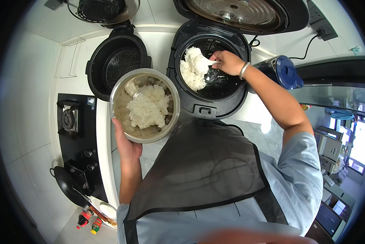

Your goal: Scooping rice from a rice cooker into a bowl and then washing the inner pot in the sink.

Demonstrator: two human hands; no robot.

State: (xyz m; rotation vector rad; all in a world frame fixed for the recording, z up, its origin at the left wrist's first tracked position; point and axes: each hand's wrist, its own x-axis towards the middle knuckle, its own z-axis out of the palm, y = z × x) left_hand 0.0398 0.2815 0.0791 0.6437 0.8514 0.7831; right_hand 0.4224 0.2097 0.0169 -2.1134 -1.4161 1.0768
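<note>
My left hand (126,143) holds a stainless steel bowl (114,105) by its lower left rim. Cooked white rice (149,106) is heaped in the bowl. To the right stands a black rice cooker (190,105) with its lid (240,15) raised. My right hand (229,62) reaches over the pot and grips a white rice paddle (213,62) by its handle. The blade of the paddle is hidden by the white rice (194,68) at the pot's left side. A few bits of rice stick to the pot's dark bottom.
Behind the bowl sits a black air fryer basket (121,58). A blue-lidded jug (287,73) stands right of the cooker, near a power cord (307,45). At left are a gas hob (79,146) and a black wok (68,184). A wire rack (69,58) is by the wall.
</note>
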